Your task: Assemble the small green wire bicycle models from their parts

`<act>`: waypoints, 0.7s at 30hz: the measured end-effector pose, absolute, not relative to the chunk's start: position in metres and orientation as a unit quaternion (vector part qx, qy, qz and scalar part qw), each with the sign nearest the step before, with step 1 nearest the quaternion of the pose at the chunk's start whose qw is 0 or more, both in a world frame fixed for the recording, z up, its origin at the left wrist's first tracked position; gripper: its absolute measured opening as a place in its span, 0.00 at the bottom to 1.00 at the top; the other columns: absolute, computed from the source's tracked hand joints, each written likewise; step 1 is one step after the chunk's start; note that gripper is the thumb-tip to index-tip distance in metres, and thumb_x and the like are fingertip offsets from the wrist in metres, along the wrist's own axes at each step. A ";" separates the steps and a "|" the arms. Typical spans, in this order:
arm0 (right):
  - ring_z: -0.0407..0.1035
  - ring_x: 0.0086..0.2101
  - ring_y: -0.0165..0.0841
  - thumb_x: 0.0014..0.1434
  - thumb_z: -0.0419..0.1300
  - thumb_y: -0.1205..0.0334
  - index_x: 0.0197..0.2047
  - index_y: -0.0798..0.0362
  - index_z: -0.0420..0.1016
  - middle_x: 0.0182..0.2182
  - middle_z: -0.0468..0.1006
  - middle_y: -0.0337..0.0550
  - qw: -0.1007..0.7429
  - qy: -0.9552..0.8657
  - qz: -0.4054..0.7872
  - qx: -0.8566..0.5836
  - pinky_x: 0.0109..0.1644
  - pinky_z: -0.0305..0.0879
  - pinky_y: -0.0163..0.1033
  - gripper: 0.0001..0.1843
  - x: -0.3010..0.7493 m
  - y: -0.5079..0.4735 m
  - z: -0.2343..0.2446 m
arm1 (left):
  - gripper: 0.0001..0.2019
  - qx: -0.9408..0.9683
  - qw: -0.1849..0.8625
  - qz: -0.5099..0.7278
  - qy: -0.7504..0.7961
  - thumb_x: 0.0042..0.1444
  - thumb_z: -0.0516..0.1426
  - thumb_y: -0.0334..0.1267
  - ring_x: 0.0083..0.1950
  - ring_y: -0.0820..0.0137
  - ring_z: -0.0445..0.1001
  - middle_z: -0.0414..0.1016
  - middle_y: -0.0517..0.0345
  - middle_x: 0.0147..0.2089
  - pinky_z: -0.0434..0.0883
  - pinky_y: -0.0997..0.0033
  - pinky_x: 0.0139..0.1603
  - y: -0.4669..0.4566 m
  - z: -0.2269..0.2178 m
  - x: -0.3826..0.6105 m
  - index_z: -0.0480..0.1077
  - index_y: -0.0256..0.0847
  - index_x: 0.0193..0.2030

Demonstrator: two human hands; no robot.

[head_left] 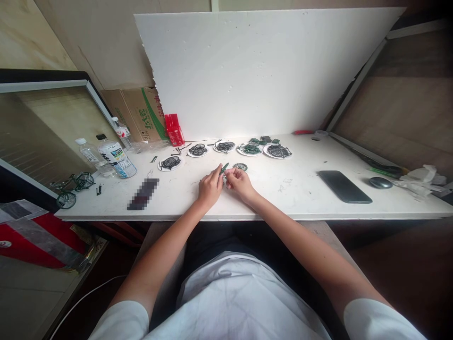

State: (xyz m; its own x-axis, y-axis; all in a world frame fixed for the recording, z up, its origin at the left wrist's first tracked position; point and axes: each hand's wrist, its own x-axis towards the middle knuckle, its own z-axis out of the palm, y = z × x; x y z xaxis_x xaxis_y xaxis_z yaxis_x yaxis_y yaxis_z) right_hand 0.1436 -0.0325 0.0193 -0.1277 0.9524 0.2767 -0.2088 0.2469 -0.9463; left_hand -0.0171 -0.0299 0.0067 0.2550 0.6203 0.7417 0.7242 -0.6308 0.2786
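My left hand point(211, 186) is closed on a small dark green model bicycle part point(224, 168), which sticks up past the fingertips. Close beside it, my right hand point(241, 183) has its fingers pinched together at the lower end of that part; whatever lies between them is too small to make out. Just behind my right hand, a small green spoked wheel point(241, 166) rests flat on the white table point(276, 189). Farther back stand small white plates of model parts, among them one with green bicycle frames point(249, 149) and one with dark parts point(278, 151).
A assembled model bicycle point(72, 189) stands at the left, near several bottles point(116, 156). A red box point(174, 130) sits by a cardboard carton point(138, 113). To the right lie a black phone point(344, 187), a dark mouse point(381, 182) and crumpled tissue point(423, 177). A white board point(262, 71) leans behind.
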 end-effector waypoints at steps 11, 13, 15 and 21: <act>0.56 0.22 0.27 0.57 0.72 0.36 0.31 0.49 0.70 0.19 0.67 0.33 0.525 -0.531 0.590 -0.306 0.27 0.51 0.34 0.26 0.147 -0.037 0.027 | 0.23 -0.792 0.067 -0.432 -0.427 0.78 0.49 0.39 0.60 0.57 0.84 0.81 0.40 0.64 0.79 0.57 0.63 -0.030 0.006 -0.017 0.67 0.39 0.75; 0.57 0.22 0.27 0.57 0.71 0.35 0.31 0.49 0.69 0.19 0.66 0.32 0.524 -0.530 0.589 -0.311 0.27 0.52 0.35 0.27 0.147 -0.037 0.027 | 0.24 -0.794 0.062 -0.432 -0.423 0.78 0.49 0.39 0.62 0.56 0.83 0.80 0.39 0.65 0.79 0.55 0.63 -0.029 0.006 -0.018 0.65 0.39 0.76; 0.58 0.22 0.28 0.56 0.71 0.33 0.34 0.49 0.71 0.19 0.67 0.32 0.529 -0.531 0.577 -0.323 0.27 0.54 0.35 0.27 0.146 -0.037 0.026 | 0.25 -0.798 0.061 -0.431 -0.416 0.77 0.49 0.38 0.64 0.56 0.82 0.78 0.38 0.67 0.79 0.54 0.64 -0.028 0.005 -0.018 0.64 0.40 0.77; 0.61 0.20 0.31 0.56 0.70 0.31 0.39 0.48 0.73 0.20 0.67 0.33 0.599 -0.554 0.449 -0.365 0.26 0.59 0.39 0.29 0.142 -0.039 0.024 | 0.26 -0.797 0.062 -0.434 -0.415 0.78 0.48 0.38 0.65 0.56 0.81 0.76 0.39 0.69 0.79 0.55 0.65 -0.028 0.006 -0.019 0.61 0.40 0.79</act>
State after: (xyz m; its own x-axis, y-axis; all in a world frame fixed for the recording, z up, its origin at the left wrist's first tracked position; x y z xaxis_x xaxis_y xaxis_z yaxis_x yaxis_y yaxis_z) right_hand 0.1417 -0.0390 0.0245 -0.0167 0.9417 0.3362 -0.1337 0.3311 -0.9341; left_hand -0.0188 -0.0282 0.0058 0.2791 0.6072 0.7439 0.7155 -0.6482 0.2606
